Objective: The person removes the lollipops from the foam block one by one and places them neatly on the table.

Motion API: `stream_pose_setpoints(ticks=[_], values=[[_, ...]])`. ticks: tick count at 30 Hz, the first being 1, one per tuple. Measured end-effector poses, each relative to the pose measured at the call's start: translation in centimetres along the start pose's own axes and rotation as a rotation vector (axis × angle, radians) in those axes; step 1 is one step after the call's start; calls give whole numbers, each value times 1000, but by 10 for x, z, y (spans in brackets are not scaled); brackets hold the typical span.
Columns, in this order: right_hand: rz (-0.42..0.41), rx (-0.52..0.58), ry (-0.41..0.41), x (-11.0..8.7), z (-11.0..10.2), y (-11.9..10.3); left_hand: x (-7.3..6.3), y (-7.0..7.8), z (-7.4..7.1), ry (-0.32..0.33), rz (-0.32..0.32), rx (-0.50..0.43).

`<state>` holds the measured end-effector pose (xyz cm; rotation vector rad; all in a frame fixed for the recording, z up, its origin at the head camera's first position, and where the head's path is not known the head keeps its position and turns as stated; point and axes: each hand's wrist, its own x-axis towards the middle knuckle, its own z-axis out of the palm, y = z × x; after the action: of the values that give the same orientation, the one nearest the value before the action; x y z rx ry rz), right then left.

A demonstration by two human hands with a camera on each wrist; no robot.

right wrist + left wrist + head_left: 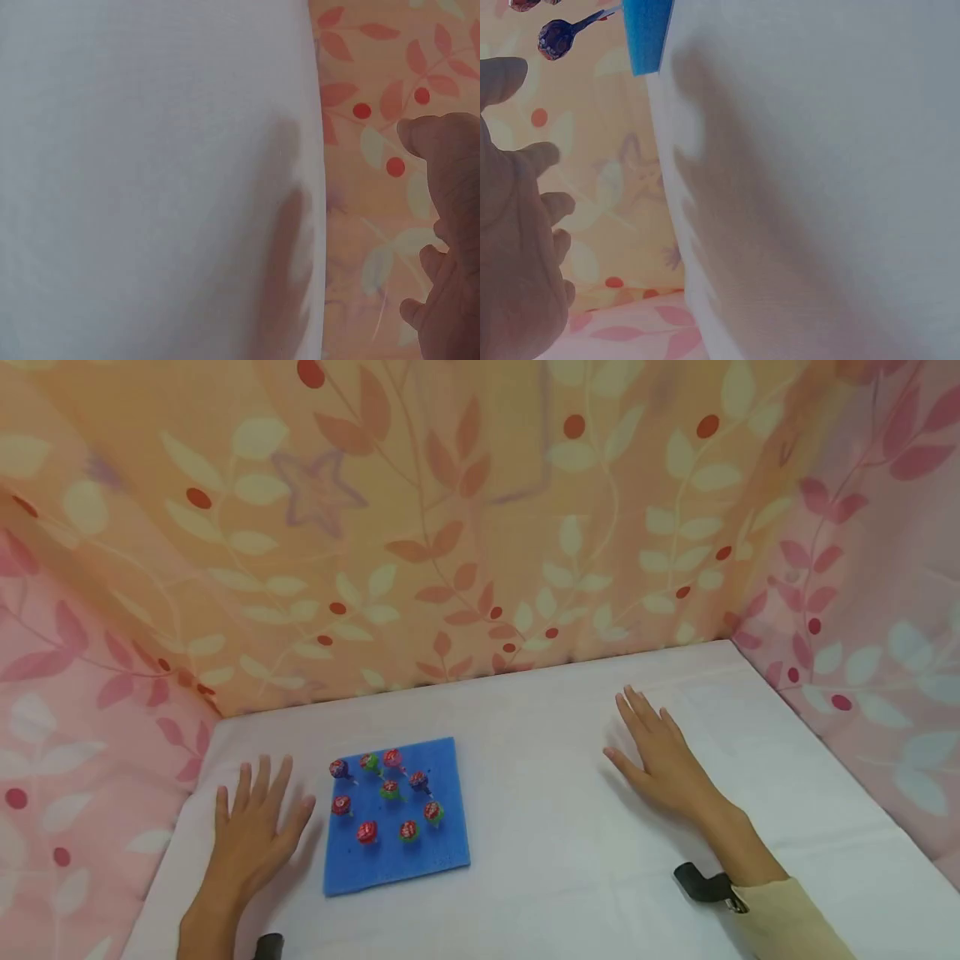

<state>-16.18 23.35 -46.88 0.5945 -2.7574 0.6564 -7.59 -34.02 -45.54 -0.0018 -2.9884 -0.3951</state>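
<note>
Several wrapped lollipops stand with their sticks in a blue foam board left of the table's middle. Among them are a red one at the front, a pink one at the back and a dark blue one at the back left corner. My left hand is just left of the board, fingers spread and holding nothing; in its wrist view a dark lollipop shows beyond the thumb. Well to the right of the board, my right hand hovers over the white cloth with fingers extended, also holding nothing.
A white cloth covers the table. Orange leaf-patterned fabric hangs along the back edge, with pink fabric on the right and more on the left. A black wrist mount sits below the right wrist.
</note>
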Motion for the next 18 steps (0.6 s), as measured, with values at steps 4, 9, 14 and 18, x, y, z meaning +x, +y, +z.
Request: stream_pose_setpoints(ticks=[4, 9, 14, 18], values=[[-72, -1, 36, 0, 6, -11, 1, 2, 0, 6, 14, 4], [-115, 55, 13, 8, 17, -29, 1, -1, -5, -2, 7, 26], [-91, 120, -44, 10, 27, -47, 1, 3, -5, -60, -9, 1], [-102, 126, -75, 8, 33, -61, 1, 11, 2, -112, 5, -42]])
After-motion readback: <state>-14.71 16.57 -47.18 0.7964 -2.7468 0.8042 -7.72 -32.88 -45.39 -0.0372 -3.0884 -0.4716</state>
